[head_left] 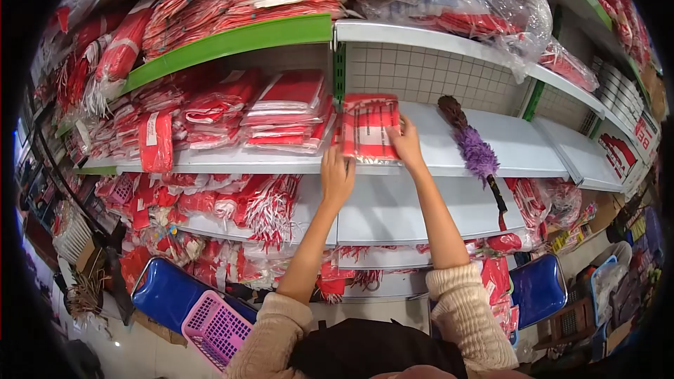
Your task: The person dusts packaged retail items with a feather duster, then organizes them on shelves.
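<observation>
Right hand (406,144) first: thumb looks to be over the packet's face, other fingers along its right edge, spread only a little. Can't tell from my end if any hook underneath. Left hand (337,177) has its fingers up at the near left corner, fairly close together, and it's a bit blurry, so I can't say if that's a pinch or just a touch.

The red packet (369,126) itself lies flat, printed side up, on the middle shelf (430,142), its near edge about level with the shelf lip. To me this reads as squaring it up. I'd press evenly from both sides with flat fingers and slide rather than lift, since that clear wrap probably wrinkles or slips if you poke one corner. I'd also nudge it a touch far, so it doesn't tip off the lip.

Further out: a stack of wrapped packets (284,109) sits just left, so pushing left would likely bump it. The green post (340,74) is at the far left corner. To the right, bare board, then a purple duster (477,151) lying across the shelf with its handle past the near lip; easy to snag a sleeve on. Nearer the wearer there's a pink basket (191,324) by a blue chair (160,295).
</observation>
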Action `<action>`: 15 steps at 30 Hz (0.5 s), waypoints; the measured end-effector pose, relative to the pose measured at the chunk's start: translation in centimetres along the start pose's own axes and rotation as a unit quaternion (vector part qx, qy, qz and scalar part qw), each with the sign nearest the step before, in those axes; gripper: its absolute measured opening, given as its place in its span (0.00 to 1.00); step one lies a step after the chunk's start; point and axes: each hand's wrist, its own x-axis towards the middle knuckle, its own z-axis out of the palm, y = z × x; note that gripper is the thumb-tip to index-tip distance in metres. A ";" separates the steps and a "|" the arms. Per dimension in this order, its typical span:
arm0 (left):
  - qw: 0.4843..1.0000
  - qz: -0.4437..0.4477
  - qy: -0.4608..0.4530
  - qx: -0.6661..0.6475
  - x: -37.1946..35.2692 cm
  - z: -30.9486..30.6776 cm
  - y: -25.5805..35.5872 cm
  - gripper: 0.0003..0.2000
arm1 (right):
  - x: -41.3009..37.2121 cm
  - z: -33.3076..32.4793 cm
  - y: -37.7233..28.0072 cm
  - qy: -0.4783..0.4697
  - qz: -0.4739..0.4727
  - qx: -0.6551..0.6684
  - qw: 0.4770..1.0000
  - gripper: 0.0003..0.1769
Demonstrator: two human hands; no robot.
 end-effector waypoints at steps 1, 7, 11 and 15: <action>0.999 0.029 0.026 0.011 -0.1 -0.1 0.2 0.25 | 0.2 0.6 0.7 -0.013 0.022 -0.028 0.999 0.27; 0.985 0.094 0.131 0.064 0.9 -1.3 2.9 0.21 | 1.1 2.0 3.8 -0.055 0.017 -0.130 0.990 0.38; 0.991 0.078 0.081 0.076 0.3 0.2 1.9 0.21 | 0.3 2.0 2.8 0.004 0.037 -0.119 0.992 0.48; 0.992 0.044 0.090 0.078 -0.3 0.8 2.0 0.19 | 0.8 1.5 2.5 -0.069 0.102 -0.044 0.991 0.50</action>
